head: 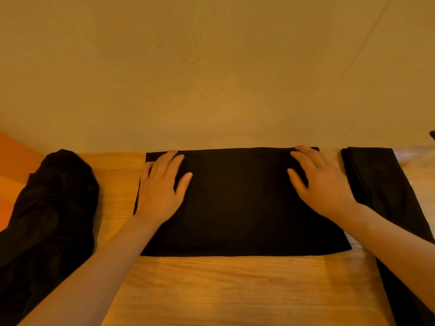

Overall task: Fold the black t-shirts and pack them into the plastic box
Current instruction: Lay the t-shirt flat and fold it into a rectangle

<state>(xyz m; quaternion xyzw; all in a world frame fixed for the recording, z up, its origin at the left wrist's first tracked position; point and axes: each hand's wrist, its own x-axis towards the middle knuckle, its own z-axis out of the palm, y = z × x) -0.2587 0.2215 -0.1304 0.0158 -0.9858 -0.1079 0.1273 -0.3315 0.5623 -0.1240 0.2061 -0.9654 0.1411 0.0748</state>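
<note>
A black t-shirt [240, 203] lies folded into a flat rectangle on the wooden table [235, 290], its far edge against the wall. My left hand [162, 187] rests flat on its left end, fingers straight and spread. On the shirt's right end my right hand [322, 182] presses flat the same way. A crumpled heap of black t-shirts [54, 208] sits at the left, partly under my left forearm. Another black garment, folded long [381, 184], lies at the right beside my right hand. No plastic box is in view.
A plain beige wall [211, 67] rises right behind the table's far edge. An orange surface [14, 156] shows at the far left beyond the heap. Bare wood stretches between the folded shirt and the near edge.
</note>
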